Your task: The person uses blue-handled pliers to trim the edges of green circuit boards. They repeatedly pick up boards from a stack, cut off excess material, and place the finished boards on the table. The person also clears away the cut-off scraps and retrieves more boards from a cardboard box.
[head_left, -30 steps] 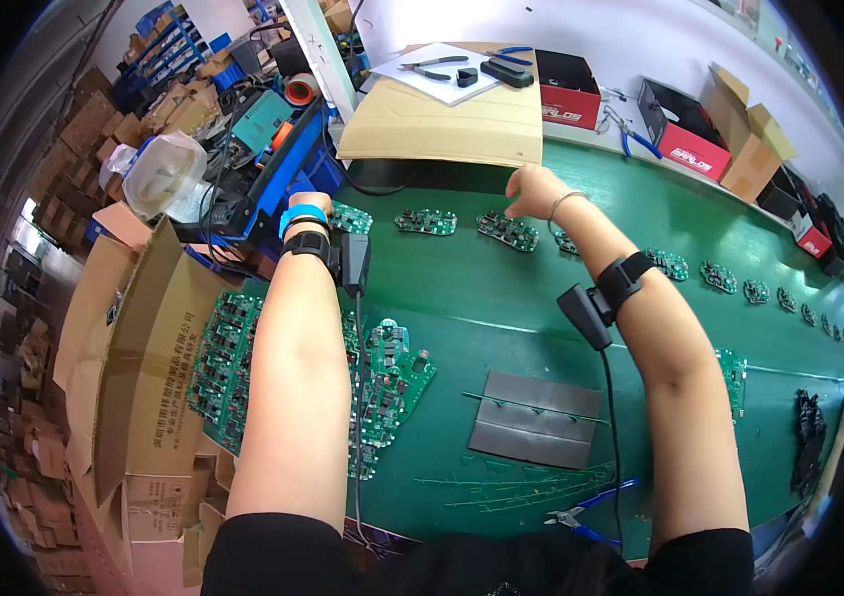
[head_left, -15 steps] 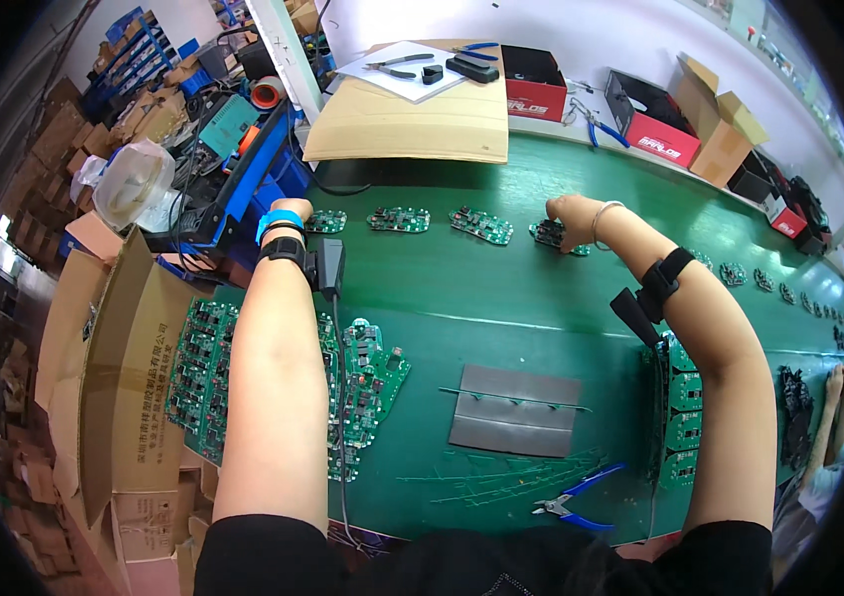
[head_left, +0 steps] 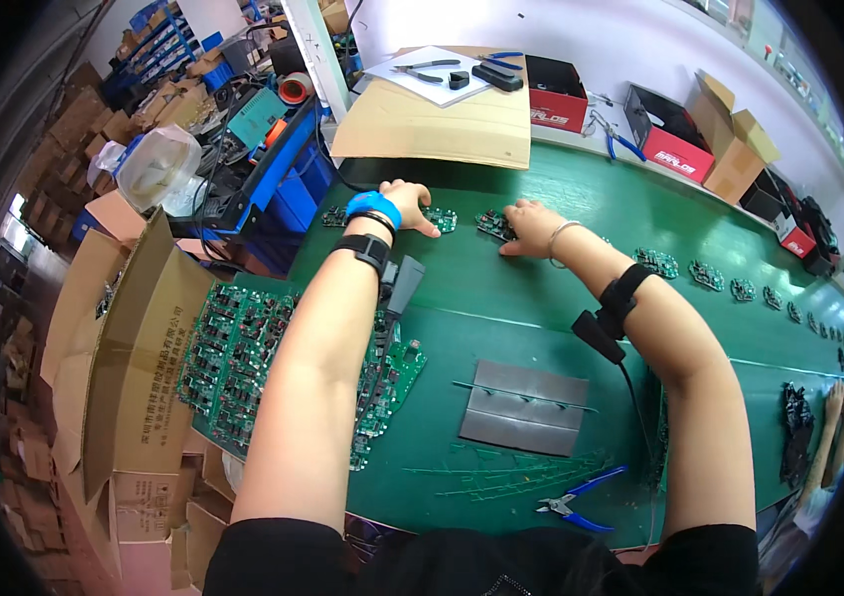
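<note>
A row of small green circuit boards runs across the far part of the bench. My left hand (head_left: 404, 204) reaches to one circuit board (head_left: 441, 220), thumb and forefinger parted at its left end. Right beside it, my right hand (head_left: 535, 228) rests at the right end of a neighbouring circuit board (head_left: 492, 224); its fingers are over the edge and its thumb is spread. Both hands look open, though their contact with the boards is partly hidden. Another circuit board (head_left: 333, 216) lies left of my left wrist.
Joined circuit boards (head_left: 233, 348) cover the left side near an open carton (head_left: 134, 368). A grey plate (head_left: 521, 422) bears a thin green strip; blue-handled cutters (head_left: 581, 502) lie nearer me. Farther off are cardboard (head_left: 432, 129) with tools and red boxes (head_left: 675, 149).
My left hand has moved right from the leftmost board to the second one. My right hand has shifted left, off one board to its neighbour. The view has turned slightly.
</note>
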Available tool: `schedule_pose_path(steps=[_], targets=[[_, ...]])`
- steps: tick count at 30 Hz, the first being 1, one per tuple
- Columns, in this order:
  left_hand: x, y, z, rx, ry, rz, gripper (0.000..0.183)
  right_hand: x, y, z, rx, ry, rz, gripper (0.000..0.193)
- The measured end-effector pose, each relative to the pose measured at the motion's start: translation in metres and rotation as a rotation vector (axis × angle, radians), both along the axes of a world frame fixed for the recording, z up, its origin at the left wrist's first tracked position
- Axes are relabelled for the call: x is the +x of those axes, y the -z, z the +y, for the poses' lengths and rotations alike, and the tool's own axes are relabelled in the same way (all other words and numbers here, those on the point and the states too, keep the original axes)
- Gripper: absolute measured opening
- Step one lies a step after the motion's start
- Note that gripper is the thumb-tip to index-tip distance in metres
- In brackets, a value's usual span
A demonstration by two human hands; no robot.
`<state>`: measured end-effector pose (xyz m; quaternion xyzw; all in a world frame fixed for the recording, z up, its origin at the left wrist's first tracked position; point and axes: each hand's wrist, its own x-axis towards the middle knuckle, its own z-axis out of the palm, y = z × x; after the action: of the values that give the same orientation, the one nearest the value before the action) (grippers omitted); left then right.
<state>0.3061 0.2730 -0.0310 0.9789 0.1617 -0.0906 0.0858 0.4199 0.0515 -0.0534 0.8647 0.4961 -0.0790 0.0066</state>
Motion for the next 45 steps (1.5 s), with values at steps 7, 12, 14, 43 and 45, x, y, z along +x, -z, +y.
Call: schedule_pose_path(steps=[7, 12, 14, 43, 45], targets=[[-0.010, 0.000, -0.012, 0.060, -0.093, -0.070, 0.065, -0.004, -0.003, -0.002, 0.024, -0.090, -0.004, 0.050], [-0.019, -0.038, -0.015, 0.033, 0.088, -0.331, 0.051, -0.006, -0.055, -0.024, 0.048, -0.147, -0.034, 0.058], [-0.041, -0.054, -0.031, -0.147, 0.272, -0.316, 0.036, -0.023, -0.086, -0.043, 0.079, -0.277, -0.004, 0.042], [-0.252, 0.015, -0.211, -0.173, 0.594, -0.605, 0.019, -0.228, -0.047, -0.326, 0.448, 0.812, -0.253, 0.102], [-0.252, 0.006, -0.218, -0.533, 0.451, -0.465, 0.031, -0.232, -0.057, -0.323, 0.651, 0.700, -0.209, 0.097]])
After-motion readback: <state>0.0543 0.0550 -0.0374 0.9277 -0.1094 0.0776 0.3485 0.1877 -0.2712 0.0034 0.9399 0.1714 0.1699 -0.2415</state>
